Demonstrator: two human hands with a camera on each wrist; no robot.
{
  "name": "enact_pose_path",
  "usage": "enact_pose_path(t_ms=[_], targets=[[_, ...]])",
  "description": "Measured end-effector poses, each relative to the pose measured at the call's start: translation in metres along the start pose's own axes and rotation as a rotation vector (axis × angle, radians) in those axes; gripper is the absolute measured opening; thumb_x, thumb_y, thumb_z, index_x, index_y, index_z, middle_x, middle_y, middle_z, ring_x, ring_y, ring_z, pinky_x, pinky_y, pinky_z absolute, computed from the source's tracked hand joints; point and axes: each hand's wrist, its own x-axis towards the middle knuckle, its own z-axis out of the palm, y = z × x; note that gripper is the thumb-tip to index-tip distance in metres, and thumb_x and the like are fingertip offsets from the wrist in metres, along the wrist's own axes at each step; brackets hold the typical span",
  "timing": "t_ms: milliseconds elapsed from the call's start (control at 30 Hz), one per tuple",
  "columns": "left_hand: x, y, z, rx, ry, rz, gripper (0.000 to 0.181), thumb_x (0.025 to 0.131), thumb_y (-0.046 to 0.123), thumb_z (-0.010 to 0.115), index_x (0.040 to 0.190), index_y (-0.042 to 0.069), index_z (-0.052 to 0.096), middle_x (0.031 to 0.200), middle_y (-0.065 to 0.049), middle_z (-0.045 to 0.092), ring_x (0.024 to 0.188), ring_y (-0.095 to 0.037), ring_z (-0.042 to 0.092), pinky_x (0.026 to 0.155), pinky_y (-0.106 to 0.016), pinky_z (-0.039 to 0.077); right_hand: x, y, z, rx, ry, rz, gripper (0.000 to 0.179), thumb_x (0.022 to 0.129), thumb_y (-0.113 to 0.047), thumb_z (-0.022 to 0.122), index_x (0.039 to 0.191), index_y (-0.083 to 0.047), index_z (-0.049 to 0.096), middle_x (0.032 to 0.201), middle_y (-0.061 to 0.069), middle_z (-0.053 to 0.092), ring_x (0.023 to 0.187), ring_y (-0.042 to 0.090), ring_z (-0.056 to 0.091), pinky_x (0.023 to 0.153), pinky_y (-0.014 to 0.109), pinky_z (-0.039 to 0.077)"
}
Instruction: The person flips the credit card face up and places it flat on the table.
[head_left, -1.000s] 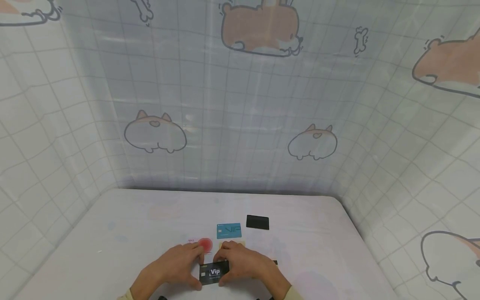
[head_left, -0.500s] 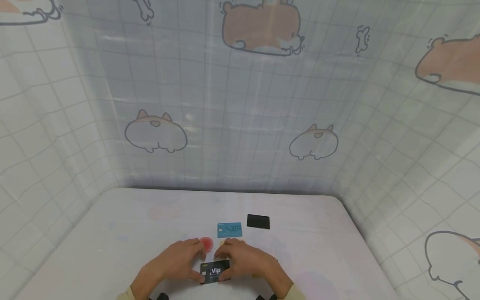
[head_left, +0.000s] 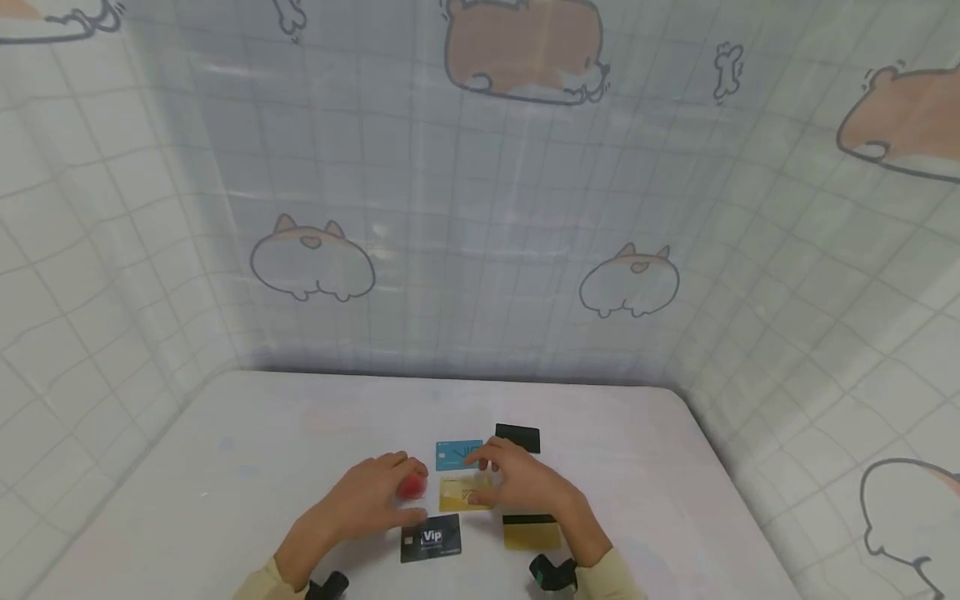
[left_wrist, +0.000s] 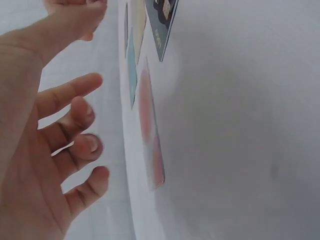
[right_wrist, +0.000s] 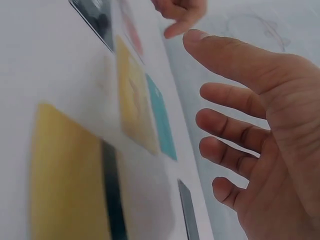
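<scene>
A black "Vip" card (head_left: 431, 540) lies flat on the table, just beyond my left thumb. My left hand (head_left: 367, 498) hovers with spread, loosely bent fingers and holds nothing. Under its fingertips lies a clear card with a red disc (left_wrist: 146, 115), partly covered in the head view. My right hand (head_left: 531, 477) is also raised off the table with nothing in its grasp. Below its thumb is a yellow card (head_left: 453, 494); its fingers partly cover the blue VIP card (head_left: 452, 454). Close to the right wrist sits a gold card with a black stripe (right_wrist: 70, 175).
Farther back lies a plain black card (head_left: 525, 437), partly behind the right hand. The white table (head_left: 187, 475) is enclosed by a gridded curtain (head_left: 480, 250) with cartoon dogs. Dark wrist devices (head_left: 552, 573) show at both sleeves.
Both hands have let go of the black Vip card and lifted away. My right hand moved up and right, uncovering the yellow card and the striped gold card.
</scene>
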Motion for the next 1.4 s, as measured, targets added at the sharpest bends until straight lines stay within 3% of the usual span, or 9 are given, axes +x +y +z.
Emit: enact_pose_path(t_ms=[267,367,533,700,867,1033,1133,1400], targets=[[0.024,0.011,-0.002,0.011,0.048,-0.045,0.062,0.081,0.063,0.073,0.130,0.028,0.062,0.124,-0.001,0.062,0.109,-0.022,0.059,0.096,-0.055,0.049,-0.004,0.029,-0.024,0.012,0.075,0.006,0.057,0.087,-0.050,0.075,0.133,-0.018,0.063,0.117,0.000,0.059,0.106,0.017,0.056,0.084,0.036,0.049],[0.032,0.016,-0.004,0.020,0.066,-0.045,0.063,0.081,0.062,0.073,0.132,0.027,0.062,0.113,0.002,0.062,0.101,-0.019,0.059,0.095,-0.052,0.050,-0.005,0.037,-0.030,0.013,0.112,0.017,0.057,0.087,-0.049,0.076,0.132,-0.016,0.063,0.117,0.003,0.060,0.107,0.022,0.055,0.086,0.039,0.048],[0.048,0.022,-0.002,0.046,0.108,-0.015,0.062,0.082,0.061,0.073,0.132,0.025,0.063,0.092,0.010,0.054,0.081,-0.009,0.050,0.078,-0.039,0.050,-0.006,0.049,-0.036,-0.001,0.185,0.060,0.056,0.086,-0.047,0.078,0.132,-0.018,0.063,0.115,0.002,0.059,0.108,0.022,0.052,0.089,0.045,0.046],[0.066,0.026,0.004,0.041,0.109,-0.002,0.062,0.084,0.060,0.072,0.133,0.025,0.062,0.090,0.009,0.054,0.080,-0.009,0.050,0.077,-0.038,0.049,-0.003,0.064,-0.036,-0.031,0.246,0.092,0.054,0.086,-0.045,0.078,0.130,-0.019,0.064,0.117,0.002,0.059,0.113,0.021,0.050,0.097,0.054,0.040],[0.087,0.028,0.008,0.048,0.101,0.007,0.064,0.084,0.063,0.069,0.135,0.025,0.060,0.090,0.010,0.053,0.083,-0.009,0.052,0.078,-0.038,0.050,0.000,0.079,-0.037,-0.048,0.268,0.126,0.053,0.086,-0.045,0.078,0.130,-0.019,0.065,0.117,0.003,0.059,0.114,0.022,0.050,0.097,0.052,0.037],[0.106,0.028,0.015,0.036,0.080,-0.018,0.066,0.084,0.063,0.070,0.138,0.026,0.059,0.102,0.006,0.061,0.096,-0.014,0.058,0.087,-0.043,0.052,0.001,0.089,-0.042,-0.075,0.309,0.151,0.055,0.085,-0.044,0.079,0.130,-0.015,0.065,0.117,0.004,0.059,0.111,0.022,0.051,0.093,0.050,0.039],[0.115,0.030,0.018,0.031,0.054,-0.052,0.067,0.084,0.062,0.070,0.139,0.027,0.058,0.121,0.000,0.064,0.112,-0.021,0.060,0.097,-0.051,0.049,0.002,0.095,-0.042,-0.086,0.340,0.167,0.056,0.084,-0.042,0.080,0.130,-0.014,0.066,0.117,0.005,0.059,0.110,0.023,0.051,0.092,0.050,0.041],[0.140,0.033,0.024,0.016,-0.006,-0.079,0.070,0.085,0.061,0.070,0.142,0.023,0.057,0.142,-0.007,0.057,0.128,-0.028,0.055,0.103,-0.053,0.046,0.004,0.111,-0.041,-0.071,0.350,0.240,0.060,0.083,-0.044,0.081,0.133,-0.013,0.065,0.120,0.007,0.057,0.114,0.029,0.048,0.093,0.053,0.040]])
